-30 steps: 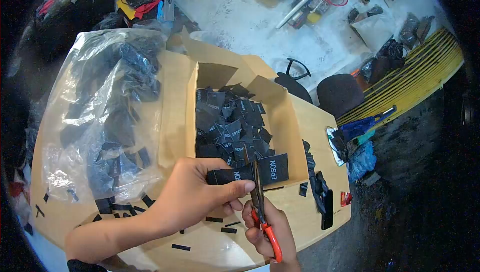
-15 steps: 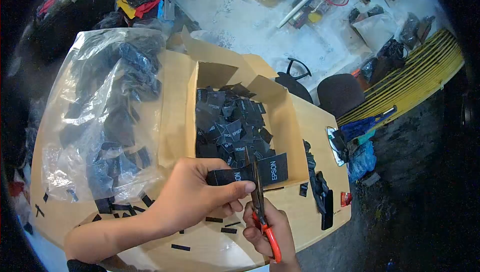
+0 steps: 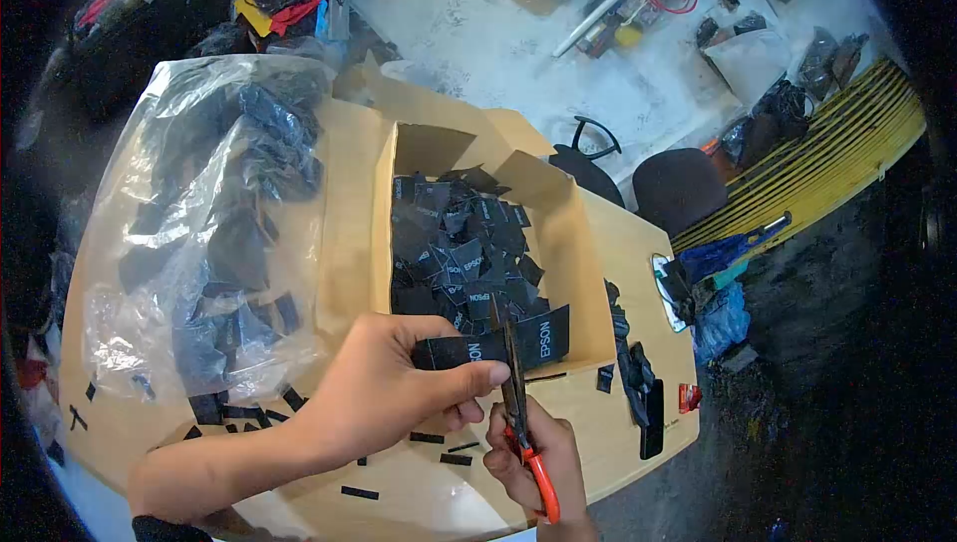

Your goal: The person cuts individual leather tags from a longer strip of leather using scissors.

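Between the thumb and fingers of my left hand (image 3: 409,382) is a black fabric label strip (image 3: 543,337) printed EPSON in white. My right hand (image 3: 538,462) is wrapped round the red handles of a pair of scissors (image 3: 515,392). Their dark blades point away from me and cross the strip between two printed words, just right of my left thumb. Both hands are over the near edge of an open cardboard box (image 3: 568,243). Inside it lies a heap of cut black labels (image 3: 464,253), many with the same white print.
A clear plastic bag (image 3: 199,233) of black pieces lies left of the box. Small black offcuts (image 3: 359,492) are scattered along the table's (image 3: 439,502) near side. Right of the box are black strips (image 3: 630,362) and a black phone-like object (image 3: 652,420). Beyond stands a dark chair (image 3: 678,188).
The right end of the label strip has shifted very slightly left at the scissor blades. Both hands stay in nearly the same place, with their grips unchanged.
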Demonstrator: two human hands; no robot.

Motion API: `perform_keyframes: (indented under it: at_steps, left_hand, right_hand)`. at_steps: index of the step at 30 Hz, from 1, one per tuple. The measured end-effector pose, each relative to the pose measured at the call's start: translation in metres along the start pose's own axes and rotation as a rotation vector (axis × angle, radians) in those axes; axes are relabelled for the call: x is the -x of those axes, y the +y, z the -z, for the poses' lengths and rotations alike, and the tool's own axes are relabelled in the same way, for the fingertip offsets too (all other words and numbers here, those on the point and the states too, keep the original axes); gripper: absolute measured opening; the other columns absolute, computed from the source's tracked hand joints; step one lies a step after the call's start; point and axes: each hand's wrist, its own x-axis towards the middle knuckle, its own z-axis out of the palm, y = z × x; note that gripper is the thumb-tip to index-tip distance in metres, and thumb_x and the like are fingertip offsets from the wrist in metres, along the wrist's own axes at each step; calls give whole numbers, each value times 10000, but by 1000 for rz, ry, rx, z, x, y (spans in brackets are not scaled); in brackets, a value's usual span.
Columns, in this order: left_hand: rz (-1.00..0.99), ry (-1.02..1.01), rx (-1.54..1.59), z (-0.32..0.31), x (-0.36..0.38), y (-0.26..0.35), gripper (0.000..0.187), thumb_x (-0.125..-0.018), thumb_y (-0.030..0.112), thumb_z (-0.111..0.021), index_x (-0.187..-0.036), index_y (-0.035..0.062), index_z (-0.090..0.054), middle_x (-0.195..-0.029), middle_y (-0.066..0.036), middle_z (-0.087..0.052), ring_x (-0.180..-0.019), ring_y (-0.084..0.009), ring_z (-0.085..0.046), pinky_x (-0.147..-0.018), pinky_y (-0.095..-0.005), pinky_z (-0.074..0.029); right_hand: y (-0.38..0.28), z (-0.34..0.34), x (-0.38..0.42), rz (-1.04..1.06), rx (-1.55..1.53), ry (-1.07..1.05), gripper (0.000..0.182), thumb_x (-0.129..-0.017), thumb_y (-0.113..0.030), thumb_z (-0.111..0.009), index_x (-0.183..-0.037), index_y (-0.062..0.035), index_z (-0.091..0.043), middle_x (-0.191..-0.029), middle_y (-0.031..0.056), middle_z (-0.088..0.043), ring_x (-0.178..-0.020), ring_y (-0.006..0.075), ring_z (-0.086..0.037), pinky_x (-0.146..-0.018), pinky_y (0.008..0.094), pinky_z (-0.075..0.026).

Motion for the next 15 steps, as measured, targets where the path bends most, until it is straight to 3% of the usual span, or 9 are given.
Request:
perform_keyframes:
  at_steps: [15]
  left_hand:
    - [27, -4, 12, 1, -1, 0, 178, -800, 128, -707, -779, -35, -639, -662, -91, -644, -589, -111, -616, -553, -235, -502]
  right_hand:
    - [1, -2, -1, 37, 5, 36, 326, -726, -204, -774, -793, -65, -487, -528, 25, -479, -466, 115, -452, -479, 251, -400]
